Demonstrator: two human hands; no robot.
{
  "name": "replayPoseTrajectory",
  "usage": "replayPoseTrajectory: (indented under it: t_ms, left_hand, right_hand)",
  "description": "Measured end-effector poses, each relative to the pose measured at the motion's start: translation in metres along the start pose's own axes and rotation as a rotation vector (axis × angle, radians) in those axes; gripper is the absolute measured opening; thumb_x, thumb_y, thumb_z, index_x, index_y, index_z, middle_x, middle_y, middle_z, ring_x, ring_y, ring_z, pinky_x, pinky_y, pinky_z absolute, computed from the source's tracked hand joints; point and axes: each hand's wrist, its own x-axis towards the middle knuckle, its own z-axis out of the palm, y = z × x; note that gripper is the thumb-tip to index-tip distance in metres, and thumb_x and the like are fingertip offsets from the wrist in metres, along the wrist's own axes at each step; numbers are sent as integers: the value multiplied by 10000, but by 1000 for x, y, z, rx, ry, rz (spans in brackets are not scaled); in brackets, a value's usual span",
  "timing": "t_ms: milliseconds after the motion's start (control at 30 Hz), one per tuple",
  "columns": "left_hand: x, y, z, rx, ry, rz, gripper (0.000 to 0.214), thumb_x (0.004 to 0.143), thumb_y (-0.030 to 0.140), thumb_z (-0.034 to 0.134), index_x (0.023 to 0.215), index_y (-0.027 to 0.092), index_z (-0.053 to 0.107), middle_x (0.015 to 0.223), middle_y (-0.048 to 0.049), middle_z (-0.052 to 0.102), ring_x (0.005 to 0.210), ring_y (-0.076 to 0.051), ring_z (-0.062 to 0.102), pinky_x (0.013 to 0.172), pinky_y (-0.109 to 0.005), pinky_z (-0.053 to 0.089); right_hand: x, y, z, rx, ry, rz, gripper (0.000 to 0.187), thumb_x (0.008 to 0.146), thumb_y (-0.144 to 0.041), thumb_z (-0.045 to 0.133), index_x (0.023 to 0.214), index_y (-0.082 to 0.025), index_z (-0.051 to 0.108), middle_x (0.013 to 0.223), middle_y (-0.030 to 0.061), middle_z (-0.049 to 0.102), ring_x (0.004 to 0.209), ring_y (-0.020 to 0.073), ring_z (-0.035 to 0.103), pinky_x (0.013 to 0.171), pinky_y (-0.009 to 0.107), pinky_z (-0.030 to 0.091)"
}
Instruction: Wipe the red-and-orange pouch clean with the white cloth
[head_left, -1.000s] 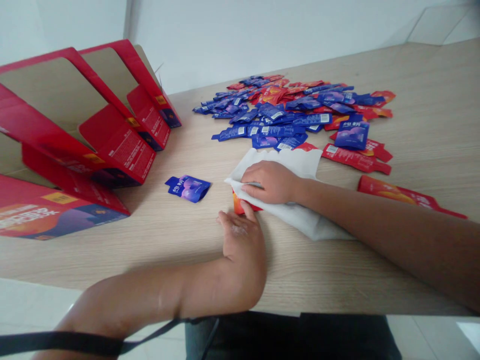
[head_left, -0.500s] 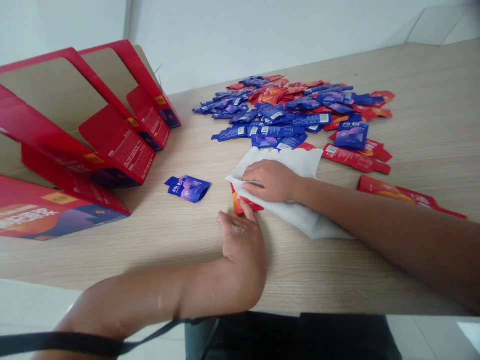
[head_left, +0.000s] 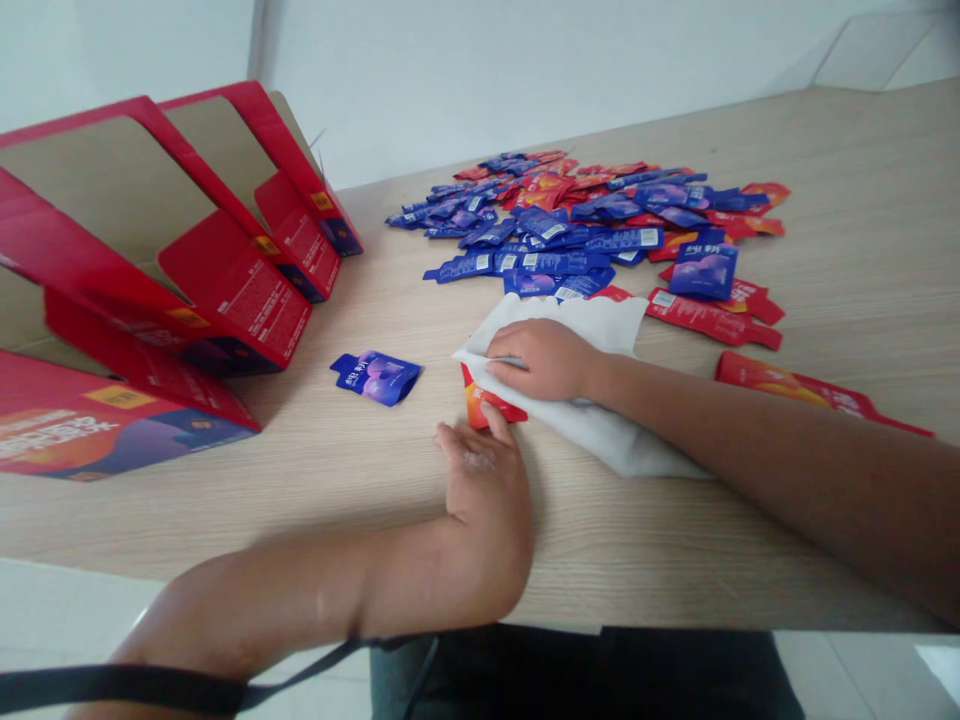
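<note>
My right hand (head_left: 546,360) is closed on a white cloth (head_left: 619,440) and presses it over a red and orange pouch (head_left: 486,405). Most of that pouch is hidden beneath the cloth. At the pouch's near edge lies my left hand (head_left: 484,460), fingers apart, with a fingertip touching it. To the left of both hands a single blue and purple pouch (head_left: 379,378) rests flat on the table.
Several red boxes (head_left: 127,420) with open tops stand in a row on the left. Beyond the cloth spreads a pile of blue and red pouches (head_left: 555,225). Another red pouch (head_left: 810,390) lies by my right forearm on the wooden table (head_left: 315,510).
My right hand has shifted very slightly to the right on the cloth. My left hand and the pouches stay where they were.
</note>
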Motion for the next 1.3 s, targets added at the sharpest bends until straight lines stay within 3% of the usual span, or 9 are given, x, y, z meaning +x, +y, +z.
replayPoseTrajectory:
  t_ms: [233,533,800,1100,1300]
  left_hand:
    - [1,0,1,-13,3,0,519,824,-20,270,1305,-18,466,949,-241,713,941,-241,686,967,-436,462]
    - [-1,0,1,-24,18,2,531,825,-18,281,1330,4,444,903,-214,721,919,-231,689,940,-430,478]
    - [1,0,1,-14,2,3,518,819,-28,276,1298,-25,472,956,-252,708,959,-252,681,964,-431,462]
    - [0,0,-1,-22,-5,2,539,835,-16,267,1354,1,407,914,-216,720,915,-232,691,951,-436,467]
    - [0,0,0,-67,23,-14,523,828,-29,265,1312,-15,460,899,-233,716,927,-246,689,948,-436,468]
  right_hand:
    - [0,-10,-1,32,-29,-98,279,896,-305,448,836,-141,664,862,76,669,790,181,559,702,293,346]
    - [0,-1,-1,-9,-14,11,297,902,-299,428,850,-134,670,887,86,677,801,187,569,700,292,350]
    - [0,-13,-1,25,-40,-96,278,897,-304,447,851,-143,669,870,77,671,812,191,568,713,298,347]
    - [0,1,-1,0,-4,36,298,896,-309,438,848,-132,673,873,84,674,798,187,566,703,291,351]
    - [0,-7,-1,23,-27,-68,271,893,-296,449,847,-142,667,876,78,672,801,183,564,704,292,350]
